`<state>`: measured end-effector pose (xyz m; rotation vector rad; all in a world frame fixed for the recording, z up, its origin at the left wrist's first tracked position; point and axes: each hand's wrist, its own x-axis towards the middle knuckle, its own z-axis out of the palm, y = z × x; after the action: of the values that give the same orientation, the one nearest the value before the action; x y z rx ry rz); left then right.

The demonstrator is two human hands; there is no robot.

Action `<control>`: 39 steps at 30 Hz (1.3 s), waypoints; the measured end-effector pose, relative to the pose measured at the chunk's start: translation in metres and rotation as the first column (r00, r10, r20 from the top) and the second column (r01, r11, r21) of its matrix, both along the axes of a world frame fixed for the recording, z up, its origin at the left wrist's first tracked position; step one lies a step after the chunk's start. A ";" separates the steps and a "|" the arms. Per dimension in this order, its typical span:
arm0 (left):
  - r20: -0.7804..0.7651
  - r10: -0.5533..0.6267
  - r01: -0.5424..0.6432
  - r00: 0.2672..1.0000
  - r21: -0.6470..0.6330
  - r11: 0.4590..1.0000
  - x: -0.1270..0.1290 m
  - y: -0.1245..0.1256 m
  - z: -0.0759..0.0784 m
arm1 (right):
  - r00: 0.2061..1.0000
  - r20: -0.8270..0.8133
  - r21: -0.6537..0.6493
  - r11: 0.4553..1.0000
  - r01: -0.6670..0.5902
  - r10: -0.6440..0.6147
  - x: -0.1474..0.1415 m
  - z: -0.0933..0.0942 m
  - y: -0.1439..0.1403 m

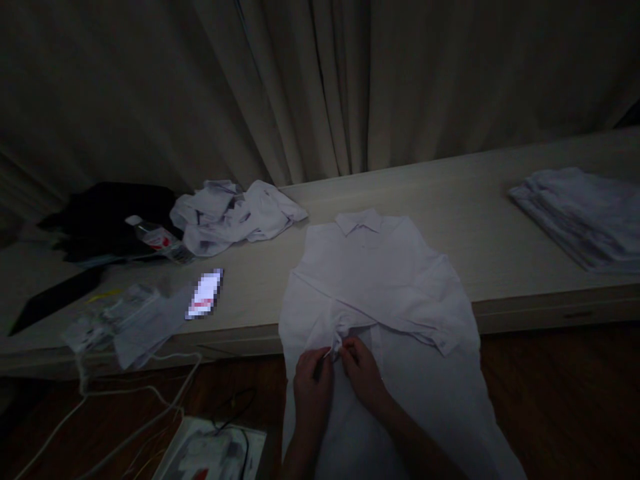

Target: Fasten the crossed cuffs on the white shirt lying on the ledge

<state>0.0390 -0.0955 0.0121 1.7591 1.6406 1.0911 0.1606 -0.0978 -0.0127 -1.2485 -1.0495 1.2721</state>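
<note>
Right now, both hands are working at one small spot on a white shirt [380, 280] that is lying face up on the table [500, 220], collar at twelve o'clock and its lower part hanging over the near edge toward six o'clock. The sleeves are lying folded across the chest, one cuff [445, 341] resting at about four o'clock from the collar. The left hand [313, 387] is coming in from seven o'clock, thumb and forefinger pressed together and pinching a small fold of fabric near the middle of the shirt front. The right hand [363, 373] is coming in from five o'clock, its fingertips curled and closing on the same bunched spot, just beside the left ones; in the dim light I cannot tell whether it is holding a button or only cloth. At ten o'clock from the shirt a crumpled heap of white clothes [235, 213] is lying on the table, with a plastic bottle [157, 239] just to its left and a dark bag [115, 217] behind that. A phone [205, 295] with a lit screen is glowing at nine o'clock, near a clear bag [125, 317] of small items. Well apart at two o'clock, a stack [585, 213] of folded white clothes is sitting near the table's far end. Curtains [320, 87] are hanging behind, and cables [150, 400] are trailing on the floor at eight o'clock.
</note>
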 end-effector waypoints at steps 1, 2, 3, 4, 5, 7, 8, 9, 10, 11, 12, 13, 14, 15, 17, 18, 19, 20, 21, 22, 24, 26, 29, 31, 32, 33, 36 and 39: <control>-0.002 -0.005 0.005 1.000 -0.001 1.000 0.000 0.000 0.000 | 1.000 0.011 0.004 1.000 0.002 -0.002 0.000 0.000 0.000; -0.002 -0.008 0.008 1.000 -0.004 1.000 0.000 0.000 0.000 | 1.000 0.026 0.008 1.000 0.005 -0.005 0.000 0.000 0.000; 0.001 -0.009 0.009 1.000 -0.009 1.000 0.000 -0.001 0.001 | 0.999 0.041 0.013 1.000 0.008 -0.009 0.000 0.000 -0.001; 0.004 -0.007 0.007 1.000 -0.015 1.000 0.001 -0.001 0.002 | 0.998 0.055 0.017 1.000 0.011 -0.012 0.000 -0.001 -0.001; 0.007 -0.004 0.005 1.000 -0.019 1.000 0.001 -0.001 0.002 | 0.998 0.067 0.020 1.000 0.014 -0.015 -0.001 -0.001 -0.001; 0.009 -0.006 0.006 1.000 -0.025 1.000 0.001 -0.001 0.003 | 0.996 0.089 0.026 0.999 0.028 -0.030 -0.002 -0.003 -0.002; 0.008 -0.008 0.008 1.000 -0.023 1.000 0.001 -0.001 0.003 | 0.994 0.100 0.030 0.999 0.037 -0.039 -0.002 -0.004 -0.002; 0.006 -0.012 0.012 1.000 -0.019 1.000 0.001 -0.001 0.003 | 0.993 0.110 0.034 0.998 0.048 -0.052 -0.003 -0.005 -0.002; 0.003 -0.014 0.014 1.000 -0.015 1.000 0.001 -0.001 0.003 | 0.991 0.119 0.039 0.997 0.062 -0.066 -0.003 -0.005 -0.003; -0.001 -0.013 0.013 1.000 -0.008 1.000 0.001 -0.001 0.002 | 0.988 0.128 0.044 0.996 0.077 -0.082 -0.003 -0.005 -0.003; -0.008 -0.009 0.009 1.000 -0.001 1.000 0.001 -0.001 0.001 | 0.986 0.137 0.047 0.995 0.091 -0.097 -0.004 -0.005 -0.004; -0.017 -0.003 0.003 1.000 0.009 1.000 0.001 -0.001 0.001 | 0.983 0.147 0.049 0.993 0.103 -0.109 -0.003 -0.004 -0.004; -0.027 0.004 -0.004 1.000 0.019 1.000 0.001 -0.001 0.001 | 0.981 0.156 0.052 0.992 0.112 -0.119 -0.003 -0.003 -0.004; -0.039 0.010 -0.009 0.999 0.032 0.999 0.001 -0.001 0.001 | 0.978 0.165 0.057 0.991 0.117 -0.125 -0.003 -0.002 -0.005; -0.068 0.011 -0.007 0.998 0.063 0.998 0.002 -0.001 0.001 | 0.975 0.181 0.071 0.990 0.119 -0.130 -0.003 0.000 -0.005; -0.087 0.010 -0.003 0.996 0.083 0.997 0.002 -0.001 0.001 | 0.974 0.189 0.077 0.990 0.114 -0.127 -0.003 0.001 -0.005; -0.106 0.014 -0.002 0.994 0.107 0.994 0.003 -0.001 0.001 | 0.973 0.193 0.080 0.991 0.110 -0.123 -0.003 0.001 -0.005; -0.126 0.025 -0.008 0.992 0.131 0.991 0.004 -0.001 0.001 | 0.973 0.196 0.077 0.991 0.107 -0.120 -0.003 0.001 -0.005; -0.144 0.043 -0.020 0.989 0.155 0.988 0.004 0.000 0.000 | 0.974 0.194 0.071 0.992 0.105 -0.117 -0.003 0.000 -0.005; -0.160 0.063 -0.034 0.985 0.174 0.984 0.005 0.000 -0.001 | 0.975 0.189 0.063 0.992 0.106 -0.116 -0.004 -0.001 -0.006; -0.187 0.090 -0.052 0.978 0.196 0.979 0.005 0.000 -0.003 | 0.978 0.172 0.051 0.993 0.106 -0.114 -0.005 -0.002 -0.006; -0.208 0.090 -0.047 0.974 0.204 0.978 0.005 0.001 -0.005 | 0.981 0.163 0.044 0.994 0.102 -0.108 -0.006 -0.002 -0.006; -0.222 0.075 -0.028 0.972 0.209 0.978 0.003 0.001 -0.007 | 0.983 0.162 0.038 0.996 0.085 -0.090 -0.004 0.000 -0.005; -0.225 0.068 -0.021 0.972 0.205 0.979 0.002 0.001 -0.007 | 0.984 0.160 0.041 0.997 0.068 -0.074 -0.003 0.001 -0.005; -0.227 0.066 -0.019 0.972 0.202 0.979 0.001 0.002 -0.007 | 0.985 0.157 0.042 0.997 0.061 -0.066 -0.002 0.002 -0.004; -0.228 0.064 -0.019 0.972 0.198 0.980 0.001 0.002 -0.007 | 0.987 0.153 0.041 0.998 0.051 -0.057 -0.002 0.002 -0.004; -0.231 0.056 -0.017 0.971 0.167 0.986 0.000 0.001 -0.007 | 0.989 0.146 0.035 0.999 0.013 -0.018 -0.001 0.002 -0.002; -0.228 0.055 -0.023 0.972 0.143 0.989 0.000 0.001 -0.006 | 0.989 0.148 0.026 1.000 -0.005 0.001 -0.001 0.002 -0.002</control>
<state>0.0387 -0.0944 0.0062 2.0176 1.7793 1.0751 0.1593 -0.1000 -0.0109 -1.3377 -1.1703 1.1779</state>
